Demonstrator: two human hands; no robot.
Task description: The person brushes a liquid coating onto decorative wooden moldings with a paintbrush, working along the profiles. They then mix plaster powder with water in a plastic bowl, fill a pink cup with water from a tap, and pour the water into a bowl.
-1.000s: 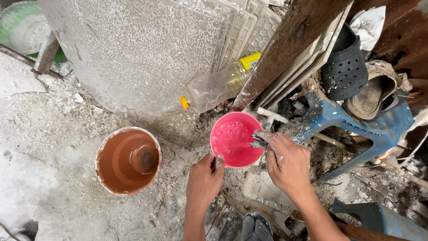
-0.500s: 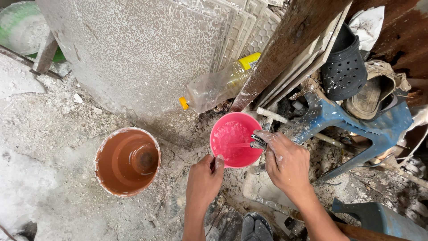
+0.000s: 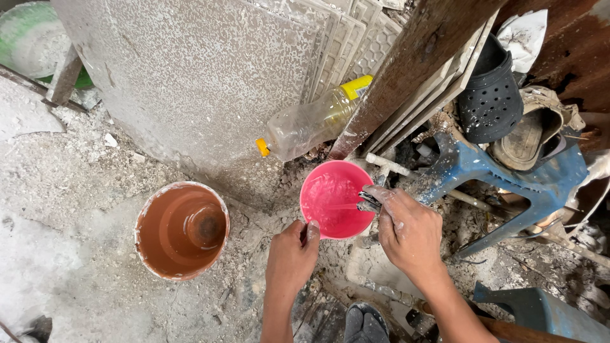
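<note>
Two hands (image 3: 292,254) (image 3: 410,232) at wet pink bowl (image 3: 333,198)

A: Where does the view look from?
B: From a single head-worn camera, facing almost straight down and slightly forward, close over the left hand (image 3: 291,260) and right hand (image 3: 410,232) at the pink bowl (image 3: 333,198).
A: And the frame's upper part?
B: A leaning grey slab (image 3: 190,82), seen near, fills it
</note>
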